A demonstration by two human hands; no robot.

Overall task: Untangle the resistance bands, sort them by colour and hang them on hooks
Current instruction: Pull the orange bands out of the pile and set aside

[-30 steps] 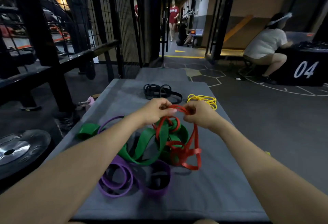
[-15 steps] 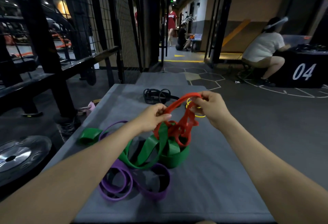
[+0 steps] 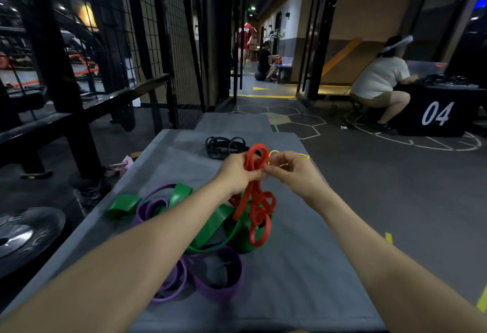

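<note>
Red band (image 3: 254, 200) pinched in both grips, left hand (image 3: 234, 174), right hand (image 3: 292, 171), green band (image 3: 210, 229) tangled below

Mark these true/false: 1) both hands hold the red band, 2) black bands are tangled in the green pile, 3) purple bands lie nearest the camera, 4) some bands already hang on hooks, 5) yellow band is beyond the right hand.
1) True: left hand and right hand both pinch the red band.
2) False: the black bands lie apart at the far end of the grey mat.
3) True: purple bands.
4) False: no hooks in view; all bands are on the mat or in hand.
5) True: yellow band.
</note>
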